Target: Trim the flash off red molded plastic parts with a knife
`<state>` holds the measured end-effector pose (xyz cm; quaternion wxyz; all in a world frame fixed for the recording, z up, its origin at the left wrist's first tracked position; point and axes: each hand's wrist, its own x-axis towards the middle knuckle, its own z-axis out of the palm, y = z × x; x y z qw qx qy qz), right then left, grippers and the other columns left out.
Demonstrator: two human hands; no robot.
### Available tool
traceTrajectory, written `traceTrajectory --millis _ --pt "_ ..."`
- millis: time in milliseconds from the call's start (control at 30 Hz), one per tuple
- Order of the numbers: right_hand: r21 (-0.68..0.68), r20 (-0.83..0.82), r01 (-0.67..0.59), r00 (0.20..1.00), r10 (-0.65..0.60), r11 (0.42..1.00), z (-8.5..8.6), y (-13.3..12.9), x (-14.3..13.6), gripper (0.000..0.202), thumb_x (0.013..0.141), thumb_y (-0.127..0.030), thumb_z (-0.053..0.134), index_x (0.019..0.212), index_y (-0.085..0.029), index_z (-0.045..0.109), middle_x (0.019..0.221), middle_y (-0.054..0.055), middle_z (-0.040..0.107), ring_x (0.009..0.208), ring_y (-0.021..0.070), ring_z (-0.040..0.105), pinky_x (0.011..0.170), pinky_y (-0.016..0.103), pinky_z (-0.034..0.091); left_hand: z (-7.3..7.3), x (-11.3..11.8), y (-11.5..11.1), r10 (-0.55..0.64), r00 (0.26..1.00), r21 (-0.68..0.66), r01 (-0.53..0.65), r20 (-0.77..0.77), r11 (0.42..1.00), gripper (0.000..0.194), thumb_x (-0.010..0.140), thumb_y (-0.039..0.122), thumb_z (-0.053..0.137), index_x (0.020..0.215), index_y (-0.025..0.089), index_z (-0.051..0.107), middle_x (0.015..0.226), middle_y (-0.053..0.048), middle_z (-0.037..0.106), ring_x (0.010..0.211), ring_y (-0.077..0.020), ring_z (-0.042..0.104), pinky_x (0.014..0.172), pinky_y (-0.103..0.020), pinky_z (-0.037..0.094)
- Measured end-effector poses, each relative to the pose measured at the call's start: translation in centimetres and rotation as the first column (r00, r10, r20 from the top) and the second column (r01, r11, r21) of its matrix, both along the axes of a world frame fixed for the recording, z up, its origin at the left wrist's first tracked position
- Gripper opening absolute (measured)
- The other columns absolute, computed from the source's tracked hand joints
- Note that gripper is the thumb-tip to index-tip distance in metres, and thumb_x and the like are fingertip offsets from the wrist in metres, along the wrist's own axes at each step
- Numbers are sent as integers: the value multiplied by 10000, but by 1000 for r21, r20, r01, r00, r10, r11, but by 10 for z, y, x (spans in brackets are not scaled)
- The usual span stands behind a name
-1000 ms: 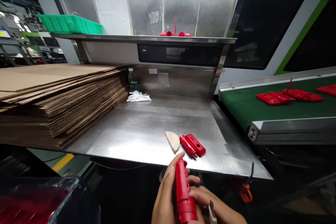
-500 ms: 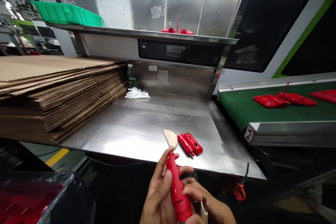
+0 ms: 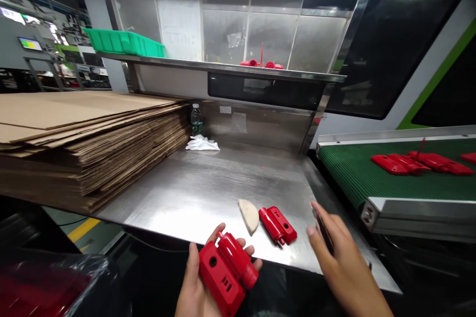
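Note:
My left hand (image 3: 197, 285) holds a red plastic part (image 3: 227, 270) on its palm, with the thumb at its left edge and fingertips showing past its right side. My right hand (image 3: 340, 252) is over the table's right front part, its fingers closed round a thin, dark tool (image 3: 323, 232) that is partly hidden. Between the hands, a second red plastic part (image 3: 277, 225) lies on the metal table (image 3: 167, 178). Just left of that part rests a pale half-round piece (image 3: 249, 215).
Stacked cardboard (image 3: 122, 143) covers the table's left side. Behind stand a bottle (image 3: 197, 120) and a white glove (image 3: 203, 143). A green tray (image 3: 126, 42) sits on the shelf. On the right, a green conveyor (image 3: 349, 168) carries red parts. Plastic-lined red pieces are lower left.
My hands have moved apart, the right one going right with the tool. The red part in my left hand is turned, showing its flat face. The camera view has shifted.

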<state>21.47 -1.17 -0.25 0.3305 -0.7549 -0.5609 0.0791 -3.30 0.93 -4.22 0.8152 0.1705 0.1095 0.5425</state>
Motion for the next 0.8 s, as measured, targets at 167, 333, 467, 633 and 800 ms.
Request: traceTrajectory --millis 167,333,467,633,800 --pt "-188 280 31 960 23 982 -9 64 36 470 953 -152 395 1411 -50 421 1243 191 583 1076 250 624 963 447 500 9 0 -3 -72 994 -101 63 -86 993 544 970 603 344 1146 254 722 954 -171 773 882 -324 733 849 -539 533" --pt "-154 464 50 885 27 987 -10 73 4 469 1007 -272 377 1435 -83 407 1332 183 553 1264 328 467 1037 534 409 3 -5 -4 -101 983 -71 91 -153 993 645 938 672 351 1282 194 614 899 -153 749 810 -297 711 756 -449 526" --pt "-145 549 -75 823 143 987 -3 75 -53 389 954 -439 498 1175 -169 670 1326 132 562 1225 417 419 992 623 363 9 -12 -10 -113 978 14 117 -177 993 774 937 708 266 1356 131 565 922 -157 723 817 -286 698 761 -439 527" --pt "-106 605 -183 769 209 977 1 95 -103 212 913 -318 598 953 -134 696 1214 117 622 1289 342 430 1058 590 338 12 -21 -16 -76 971 105 102 -227 989 853 836 808 387 1212 101 681 898 -165 742 779 -299 708 718 -410 542" --pt "24 533 -236 825 188 971 -1 76 -118 108 949 -231 513 980 -173 599 867 54 702 861 274 679 721 405 534 10 -31 -15 93 933 144 -45 -347 989 817 834 786 443 1183 90 690 906 -172 751 814 -328 707 762 -448 548"
